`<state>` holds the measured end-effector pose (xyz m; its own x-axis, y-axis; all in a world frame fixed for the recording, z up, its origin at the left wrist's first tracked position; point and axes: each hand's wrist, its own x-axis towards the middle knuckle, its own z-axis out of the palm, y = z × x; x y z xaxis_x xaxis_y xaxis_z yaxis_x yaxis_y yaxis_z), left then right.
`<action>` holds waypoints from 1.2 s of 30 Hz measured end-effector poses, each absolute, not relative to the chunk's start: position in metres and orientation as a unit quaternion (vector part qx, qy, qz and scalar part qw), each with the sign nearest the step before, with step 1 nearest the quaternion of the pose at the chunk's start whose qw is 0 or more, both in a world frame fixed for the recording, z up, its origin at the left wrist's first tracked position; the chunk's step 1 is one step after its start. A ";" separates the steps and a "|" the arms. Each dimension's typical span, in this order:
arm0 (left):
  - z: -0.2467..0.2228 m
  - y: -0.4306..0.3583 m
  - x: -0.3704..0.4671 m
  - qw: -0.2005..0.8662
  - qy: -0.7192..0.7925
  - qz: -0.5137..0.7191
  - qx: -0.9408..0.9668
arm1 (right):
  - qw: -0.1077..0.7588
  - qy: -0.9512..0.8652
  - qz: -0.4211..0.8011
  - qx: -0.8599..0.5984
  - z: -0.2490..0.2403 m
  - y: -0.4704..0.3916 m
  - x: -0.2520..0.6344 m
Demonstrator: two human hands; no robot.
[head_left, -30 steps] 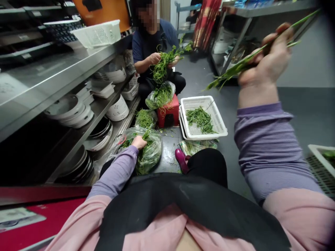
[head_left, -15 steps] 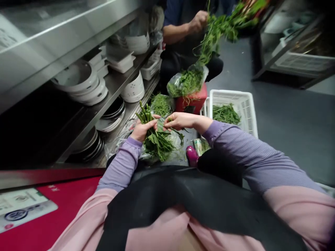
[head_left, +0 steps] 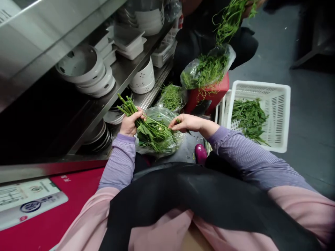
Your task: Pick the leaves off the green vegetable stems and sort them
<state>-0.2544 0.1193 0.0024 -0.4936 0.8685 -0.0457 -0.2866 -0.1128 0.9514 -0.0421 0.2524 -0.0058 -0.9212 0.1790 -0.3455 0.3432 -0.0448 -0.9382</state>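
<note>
My left hand is wrapped round a bunch of leafy green stems, cut ends pointing up and left, leaves hanging to the right. My right hand is closed in a pinch on a small piece of green at the right of the bunch. Beneath both hands lies an open clear plastic bag with greens in it. A white plastic basket on the right holds picked green leaves.
Shelves with stacked white bowls run along the left. A red stool carries a bag of greens; another bag lies beside it. Across from me, a person holds thin green vines.
My hands have moved apart, with the bunch shifted left and tilted more sideways. The view has turned, so the basket and stool appear further right. The other person's vines hang in a narrower bundle.
</note>
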 end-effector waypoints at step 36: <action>0.029 0.109 -0.276 0.486 0.438 0.752 0.080 | -0.197 0.643 -0.560 0.485 -0.097 0.292 -0.027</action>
